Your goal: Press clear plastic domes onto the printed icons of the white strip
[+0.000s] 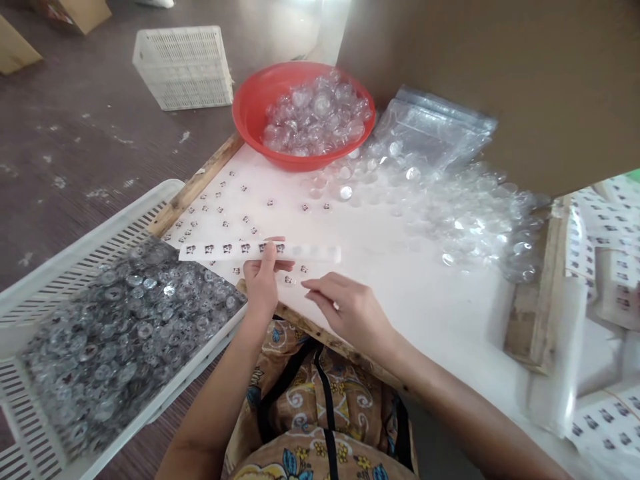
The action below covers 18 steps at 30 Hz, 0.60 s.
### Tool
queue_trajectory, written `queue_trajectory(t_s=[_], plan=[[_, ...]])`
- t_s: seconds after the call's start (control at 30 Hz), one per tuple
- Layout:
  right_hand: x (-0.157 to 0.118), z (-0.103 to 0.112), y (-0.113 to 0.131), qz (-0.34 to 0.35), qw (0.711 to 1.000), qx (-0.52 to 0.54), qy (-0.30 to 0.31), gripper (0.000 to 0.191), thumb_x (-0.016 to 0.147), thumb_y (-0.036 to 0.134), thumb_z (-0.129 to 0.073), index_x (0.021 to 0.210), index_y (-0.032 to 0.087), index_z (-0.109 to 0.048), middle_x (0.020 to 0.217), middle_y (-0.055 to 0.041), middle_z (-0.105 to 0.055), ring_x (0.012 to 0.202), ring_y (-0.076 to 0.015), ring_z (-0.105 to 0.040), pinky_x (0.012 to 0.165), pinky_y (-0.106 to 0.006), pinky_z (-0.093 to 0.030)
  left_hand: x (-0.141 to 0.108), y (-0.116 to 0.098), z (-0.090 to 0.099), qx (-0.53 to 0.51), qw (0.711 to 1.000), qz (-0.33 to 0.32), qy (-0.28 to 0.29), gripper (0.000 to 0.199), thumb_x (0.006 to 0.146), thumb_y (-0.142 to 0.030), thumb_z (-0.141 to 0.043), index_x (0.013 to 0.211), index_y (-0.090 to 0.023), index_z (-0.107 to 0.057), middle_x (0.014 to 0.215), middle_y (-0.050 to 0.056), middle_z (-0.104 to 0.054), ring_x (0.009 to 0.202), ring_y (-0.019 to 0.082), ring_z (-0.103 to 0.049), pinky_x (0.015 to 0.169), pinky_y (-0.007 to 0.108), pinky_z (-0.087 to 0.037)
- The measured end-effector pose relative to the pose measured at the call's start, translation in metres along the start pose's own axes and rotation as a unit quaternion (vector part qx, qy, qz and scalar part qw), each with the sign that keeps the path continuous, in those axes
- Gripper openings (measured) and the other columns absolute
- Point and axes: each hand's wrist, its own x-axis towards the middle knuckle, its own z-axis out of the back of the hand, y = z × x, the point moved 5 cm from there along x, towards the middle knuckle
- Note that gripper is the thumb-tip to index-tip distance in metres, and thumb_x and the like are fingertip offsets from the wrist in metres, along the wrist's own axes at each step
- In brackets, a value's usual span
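Note:
A white strip (215,252) with a row of small dark panda prints lies across my left hand (265,273), which pinches it between thumb and fingers. The strip's right part carries no dark prints. To the right and a little lower, my right hand (350,310) is closed, thumb and forefinger together; whatever it holds at the fingertips is too small to make out. Beneath both hands is a white tabletop (400,293), with small panda pieces (289,280) scattered over its left side.
A red basin (300,161) of clear round pieces stands at the back, with loose clear discs (450,213) and a plastic bag (435,127) right of it. A white crate (173,190) of clear pieces sits at left. Printed sheets (607,220) lie far right. A wooden rail (200,180) edges the tabletop.

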Motion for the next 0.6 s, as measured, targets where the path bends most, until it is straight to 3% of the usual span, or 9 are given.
queue_trajectory(t_s=[0.07,0.13,0.2,0.33,0.47,0.6], plan=[[0.004,0.024,0.002,0.013,0.995,0.001,-0.099,0.020,0.097,0.026,-0.050,0.107,0.020,-0.067,0.097,-0.0080,-0.069,0.091,-0.0200,-0.064,0.081,-0.033,-0.051,-0.003,0.001,-0.006,0.031,0.998,0.017,0.055,0.038,0.085,-0.051,-0.064,0.099,-0.018,-0.073,0.064,0.002,-0.069,0.052,0.014,-0.065,0.052,0.022,-0.052],[0.015,0.035,-0.002,0.007,0.990,-0.004,-0.144,0.022,0.094,0.027,-0.056,0.112,0.020,-0.065,0.105,-0.0100,-0.069,0.098,-0.0227,-0.062,0.086,-0.037,-0.050,-0.007,-0.001,-0.010,0.069,0.993,0.024,0.095,0.042,0.086,-0.050,-0.063,0.110,-0.017,-0.071,0.070,0.003,-0.071,0.056,0.016,-0.068,0.054,0.024,-0.054],[0.029,0.031,-0.011,-0.005,0.992,0.036,-0.120,0.024,0.091,0.025,-0.060,0.114,0.021,-0.064,0.106,-0.0087,-0.069,0.095,-0.0220,-0.064,0.083,-0.036,-0.051,-0.012,-0.004,-0.013,0.107,0.986,0.022,0.123,0.046,0.086,-0.048,-0.063,0.120,-0.016,-0.067,0.077,0.004,-0.073,0.060,0.016,-0.069,0.058,0.024,-0.056],[0.042,0.011,-0.028,-0.016,0.988,0.131,-0.078,0.013,0.088,0.017,-0.059,0.098,0.022,-0.067,0.088,-0.0021,-0.070,0.077,-0.0150,-0.065,0.071,-0.027,-0.051,-0.017,-0.006,-0.016,0.116,0.979,0.027,0.163,0.049,0.089,-0.046,-0.061,0.126,-0.016,-0.063,0.093,0.007,-0.075,0.065,0.017,-0.071,0.064,0.027,-0.058],[0.035,0.011,-0.025,0.004,0.989,0.088,-0.118,0.014,0.090,0.013,-0.055,0.095,0.020,-0.066,0.089,-0.0042,-0.069,0.079,-0.0157,-0.064,0.071,-0.028,-0.050,-0.018,0.005,-0.018,0.065,0.978,0.065,0.185,0.047,0.091,-0.048,-0.056,0.121,-0.013,-0.066,0.097,0.010,-0.074,0.070,0.021,-0.072,0.070,0.032,-0.061],[0.028,0.037,-0.024,0.029,0.976,0.111,-0.187,0.011,0.089,0.017,-0.057,0.084,0.020,-0.066,0.093,-0.0061,-0.069,0.090,-0.0182,-0.064,0.077,-0.031,-0.050,-0.020,0.012,-0.020,0.024,0.984,0.080,0.155,0.042,0.090,-0.047,-0.058,0.108,-0.012,-0.070,0.105,0.012,-0.073,0.071,0.021,-0.072,0.069,0.034,-0.062]])
